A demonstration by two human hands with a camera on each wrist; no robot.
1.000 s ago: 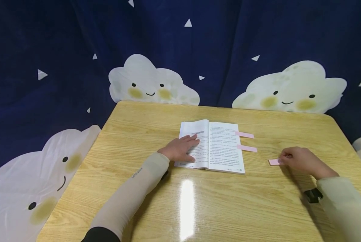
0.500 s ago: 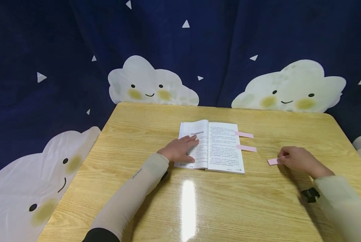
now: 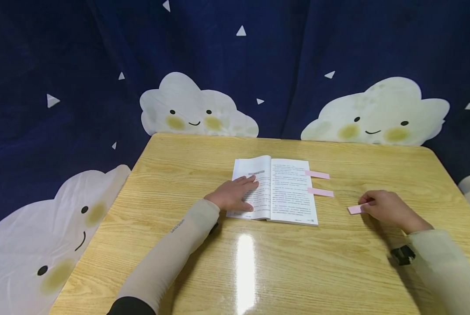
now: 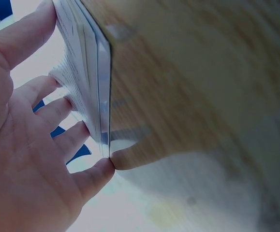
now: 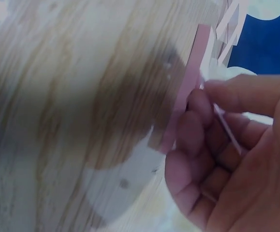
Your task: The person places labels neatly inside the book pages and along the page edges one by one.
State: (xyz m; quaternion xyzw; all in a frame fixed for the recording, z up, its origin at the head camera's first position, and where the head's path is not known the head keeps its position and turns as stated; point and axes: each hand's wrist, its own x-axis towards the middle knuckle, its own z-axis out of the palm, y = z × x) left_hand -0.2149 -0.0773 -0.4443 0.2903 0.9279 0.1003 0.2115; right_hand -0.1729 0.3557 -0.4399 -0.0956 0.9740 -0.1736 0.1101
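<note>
An open book (image 3: pixel 291 205) lies on the wooden table, its printed pages facing up. My left hand (image 3: pixel 231 194) rests on the left page with its fingers spread; in the left wrist view they lie by the edge of the book (image 4: pixel 89 58). Two pink sticky tabs, an upper tab (image 3: pixel 318 174) and a lower tab (image 3: pixel 321 192), stick out past the right page. To the right of the book, my right hand (image 3: pixel 390 210) pinches a small pad of pink sticky tabs (image 3: pixel 354 210) at the tabletop. Curled fingers partly hide the pad (image 5: pixel 198 53) in the right wrist view.
The wooden table (image 3: pixel 195 153) has rounded far corners. Behind it hangs a dark blue curtain (image 3: pixel 219 43) with printed clouds and white triangles. A bright light reflection (image 3: pixel 245 271) shows on the tabletop in front of the book.
My right wrist has shifted slightly left, and the pad end has tilted a little while staying in the fingers. My left hand and the book keep their place.
</note>
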